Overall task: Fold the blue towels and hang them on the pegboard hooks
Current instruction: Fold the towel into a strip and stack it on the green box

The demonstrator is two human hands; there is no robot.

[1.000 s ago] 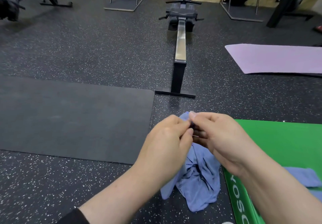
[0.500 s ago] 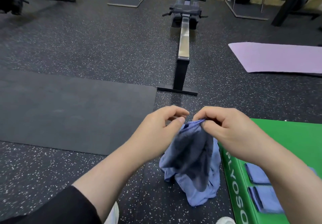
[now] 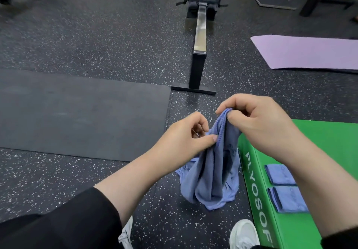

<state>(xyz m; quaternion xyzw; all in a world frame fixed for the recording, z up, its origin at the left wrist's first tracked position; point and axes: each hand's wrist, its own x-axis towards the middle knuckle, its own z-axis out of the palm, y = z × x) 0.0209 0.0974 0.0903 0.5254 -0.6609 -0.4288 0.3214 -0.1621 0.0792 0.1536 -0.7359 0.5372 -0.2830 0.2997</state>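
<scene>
A crumpled blue towel (image 3: 213, 175) hangs from both hands over the speckled floor, its lower end bunched on the ground. My right hand (image 3: 259, 124) pinches the towel's top edge, held higher. My left hand (image 3: 186, 140) pinches the edge a little lower and to the left, thumb against the cloth. Two folded blue towels (image 3: 280, 174) (image 3: 288, 199) lie side by side on the top of the green plyo box (image 3: 329, 148) at the right, partly behind my right forearm. No pegboard is in view.
A rowing machine (image 3: 200, 35) stretches away straight ahead. A dark mat (image 3: 77, 113) lies on the floor to the left, a purple mat (image 3: 310, 53) at the far right. My white shoes (image 3: 244, 233) stand beside the green box. Equipment stands line the back wall.
My hands have drawn apart along the towel's edge: the right one rose with the top corner, the left slid lower. The view tilted down, showing the folded towels and my shoes.
</scene>
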